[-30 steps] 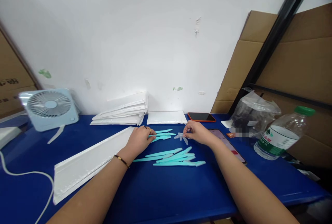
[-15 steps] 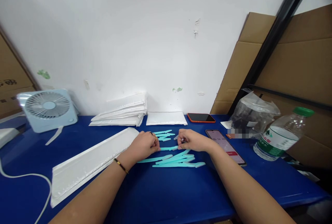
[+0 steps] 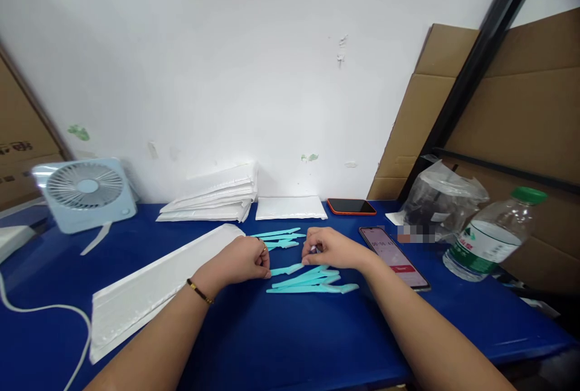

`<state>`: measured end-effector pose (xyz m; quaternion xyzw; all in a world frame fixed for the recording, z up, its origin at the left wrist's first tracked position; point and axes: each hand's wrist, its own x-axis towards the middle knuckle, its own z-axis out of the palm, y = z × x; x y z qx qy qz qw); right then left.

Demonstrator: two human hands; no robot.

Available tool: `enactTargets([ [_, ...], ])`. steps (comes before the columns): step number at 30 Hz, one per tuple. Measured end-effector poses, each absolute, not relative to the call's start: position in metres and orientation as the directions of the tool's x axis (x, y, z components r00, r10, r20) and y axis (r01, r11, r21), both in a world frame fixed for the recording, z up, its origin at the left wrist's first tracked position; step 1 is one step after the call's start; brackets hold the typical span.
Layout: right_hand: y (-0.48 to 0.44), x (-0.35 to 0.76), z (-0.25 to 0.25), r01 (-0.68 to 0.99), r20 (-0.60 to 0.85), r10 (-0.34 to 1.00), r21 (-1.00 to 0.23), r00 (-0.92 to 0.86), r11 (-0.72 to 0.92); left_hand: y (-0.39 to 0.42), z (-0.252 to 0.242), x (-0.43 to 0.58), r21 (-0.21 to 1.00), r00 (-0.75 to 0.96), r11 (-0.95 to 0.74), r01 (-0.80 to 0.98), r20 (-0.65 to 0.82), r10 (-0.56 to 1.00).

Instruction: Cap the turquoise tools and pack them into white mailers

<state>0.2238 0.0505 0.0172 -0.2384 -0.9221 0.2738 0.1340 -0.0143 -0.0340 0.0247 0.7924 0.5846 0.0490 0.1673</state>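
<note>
Teal eyebrow razors lie on the blue table in two groups. My left hand point(image 3: 248, 260) is closed in a pinch on the handle end of one eyebrow razor point(image 3: 287, 270), whose pale tip points right. Just above that tip is my right hand point(image 3: 327, 247), its fingers curled together; what they hold, if anything, is hidden. Nearer to me lies a fanned group of eyebrow razors point(image 3: 312, 284). Beyond my left hand sits the farther group of razors point(image 3: 285, 237), partly covered by the fingers.
A long white padded mailer point(image 3: 163, 288) slants along the left, with stacked mailers point(image 3: 208, 194) and a flat one point(image 3: 291, 208) by the wall. A fan point(image 3: 86, 193) stands left. Two phones point(image 3: 351, 206), point(image 3: 394, 258), a plastic bag point(image 3: 441, 203) and a bottle point(image 3: 492, 240) are right.
My left hand has moved left and slightly nearer me, now gripping a razor from the near group. The razor formerly between both hands is no longer there. My right hand has shifted slightly left.
</note>
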Motion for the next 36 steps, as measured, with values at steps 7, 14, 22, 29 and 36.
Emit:
enactTargets([
  [7,0.065,0.229,0.013,0.442,0.166,0.584,-0.501,-0.795,0.744,-0.02,0.021,-0.008,0.136,0.237,-0.259,0.956,0.156,0.959],
  [14,0.079,0.262,0.024,0.526,0.007,0.609,-0.496,-0.793,0.691,-0.016,0.018,-0.013,0.21,0.127,-0.174,0.962,0.223,0.967],
  [22,0.066,0.246,0.022,0.446,-0.025,0.497,-0.483,-0.867,0.753,-0.024,0.01,0.007,0.345,0.361,-0.388,0.855,0.141,0.922],
  [29,0.069,0.245,0.023,0.49,0.149,0.602,-0.447,-0.785,0.749,-0.019,0.014,-0.004,0.268,0.271,-0.324,0.907,0.214,0.938],
  [36,0.071,0.243,0.021,0.47,0.203,0.61,-0.471,-0.766,0.747,-0.018,0.016,-0.006,0.199,0.278,-0.317,0.927,0.202,0.939],
])
